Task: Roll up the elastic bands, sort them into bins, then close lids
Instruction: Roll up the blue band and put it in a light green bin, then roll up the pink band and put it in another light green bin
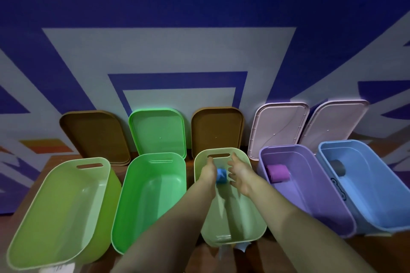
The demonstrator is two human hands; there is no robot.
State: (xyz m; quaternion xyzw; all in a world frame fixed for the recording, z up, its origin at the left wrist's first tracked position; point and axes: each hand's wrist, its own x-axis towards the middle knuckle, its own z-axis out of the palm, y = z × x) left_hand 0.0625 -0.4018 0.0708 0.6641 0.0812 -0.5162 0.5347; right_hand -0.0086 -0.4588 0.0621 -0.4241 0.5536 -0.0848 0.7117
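A rolled blue elastic band (221, 175) hangs over the pale green middle bin (255, 213), with a blurred tail trailing down from it. My left hand (208, 169) grips the roll from the left. My right hand (239, 175) is beside the roll on the right, fingers spread, touching or nearly touching it. A rolled purple band (278, 173) lies in the purple bin (315, 195). A dark grey roll (338, 168) lies in the blue bin (377, 201). The lime bin (44, 217) and the bright green bin (133, 206) hold nothing visible.
Five lids lean on the blue and white wall behind the bins: two brown lids (95, 137) (216, 131), a green lid (158, 132) and two pink lids (279, 128) (337, 122). The bins stand side by side on a brown table.
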